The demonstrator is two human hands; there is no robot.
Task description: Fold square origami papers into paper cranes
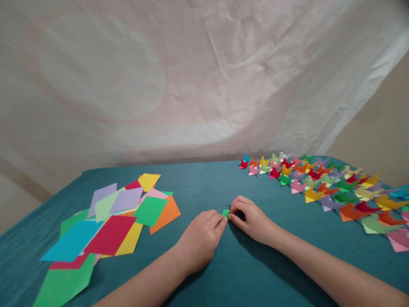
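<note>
Between my two hands, just above or on the cloth, is a small piece of folded green paper (226,212). My left hand (204,232) is closed, its thumb and fingers pinching the paper's left side. From the other side, my right hand (251,217) pinches the paper's right edge with thumb and forefinger, the other fingers curled. Most of the paper is covered by my fingertips, so its folds cannot be made out.
A teal cloth (198,183) covers the table. Loose coloured paper squares (111,234) lie overlapping on the left. Rows of small folded paper birds (315,194) in many colours stand on the right. A pale sheet (191,76) hangs behind the table.
</note>
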